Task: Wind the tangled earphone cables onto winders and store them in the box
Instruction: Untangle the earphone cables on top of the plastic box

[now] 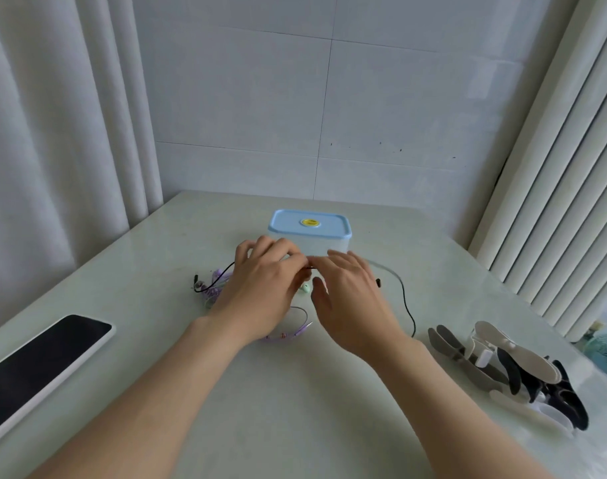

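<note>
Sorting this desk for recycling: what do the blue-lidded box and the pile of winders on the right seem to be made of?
The box looks like plastic: frosted, translucent walls under an opaque, matte pale-blue lid with a yellow sticker. The winders are flat grey, white and black pieces with a dull finish, probably soft plastic or silicone; the picture leaves that open.

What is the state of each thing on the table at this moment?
box, closed, blue lid on
black cable, unwound, loose on table
purple cable, tangled, unwound
winders, piled, no cable on them
phone, screen dark
left hand, pinches the black cable
right hand, on the cable, grip unclear
</note>
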The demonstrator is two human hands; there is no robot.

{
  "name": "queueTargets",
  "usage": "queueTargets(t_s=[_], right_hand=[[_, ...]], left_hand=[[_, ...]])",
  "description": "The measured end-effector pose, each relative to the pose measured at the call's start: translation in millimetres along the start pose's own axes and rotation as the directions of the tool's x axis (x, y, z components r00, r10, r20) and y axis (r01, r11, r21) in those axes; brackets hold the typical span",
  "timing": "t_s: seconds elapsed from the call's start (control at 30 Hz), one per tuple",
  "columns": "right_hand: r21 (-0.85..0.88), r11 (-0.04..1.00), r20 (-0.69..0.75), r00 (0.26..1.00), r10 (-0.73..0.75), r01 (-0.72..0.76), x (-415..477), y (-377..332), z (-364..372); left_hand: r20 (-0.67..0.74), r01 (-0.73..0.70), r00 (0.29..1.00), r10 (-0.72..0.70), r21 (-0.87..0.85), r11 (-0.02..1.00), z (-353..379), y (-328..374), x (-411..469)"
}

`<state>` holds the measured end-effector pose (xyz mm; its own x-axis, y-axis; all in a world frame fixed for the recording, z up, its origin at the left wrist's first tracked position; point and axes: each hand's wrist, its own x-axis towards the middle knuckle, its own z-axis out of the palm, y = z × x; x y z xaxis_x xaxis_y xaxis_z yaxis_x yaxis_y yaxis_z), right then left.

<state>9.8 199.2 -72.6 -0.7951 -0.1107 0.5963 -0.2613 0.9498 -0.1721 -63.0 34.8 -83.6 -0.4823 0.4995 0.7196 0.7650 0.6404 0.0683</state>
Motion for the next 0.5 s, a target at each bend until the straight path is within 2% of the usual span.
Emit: queueTargets(t_s=[0.1, 0.17, 0.27, 0.37, 0.43, 0.5], right_hand=[[-0.087, 0.996, -0.087, 0.996, 0.024, -0.032, 3.2, 6.5, -4.0], [0.049, 0.990, -0.240, 0.961, 0.140, -0.132, 5.7, 5.3, -12.2], [0.417, 0.860, -0.380, 0.803, 0.459, -0.294, 8.8, -1.0, -29.2], [0.551, 0.764, -0.452, 0.650, 0.611, -0.335, 9.6, 1.7, -40.3], [0.638, 0.678, -0.427, 0.564, 0.707, -0.366, 10.1, 5.8, -44.7], [0.645, 0.606, -0.352, 0.523, 0.776, -0.465, 9.7, 13.8, -45.8]], left_hand=[[0.003, 0.034, 0.999, -0.034, 0.048, 0.998, -1.1, -2.1, 0.3], [0.023, 0.091, 0.995, -0.094, 0.093, 0.992, -0.1, -5.4, -2.6], [0.053, 0.175, 0.982, -0.184, 0.145, 0.974, 2.0, -11.0, -6.5], [0.070, 0.216, 0.970, -0.233, 0.193, 0.957, 2.6, -15.3, -7.2], [0.087, 0.229, 0.964, -0.250, 0.203, 0.952, 2.0, -16.4, -7.3], [0.085, 0.224, 0.966, -0.244, 0.200, 0.954, 2.7, -17.3, -7.0]])
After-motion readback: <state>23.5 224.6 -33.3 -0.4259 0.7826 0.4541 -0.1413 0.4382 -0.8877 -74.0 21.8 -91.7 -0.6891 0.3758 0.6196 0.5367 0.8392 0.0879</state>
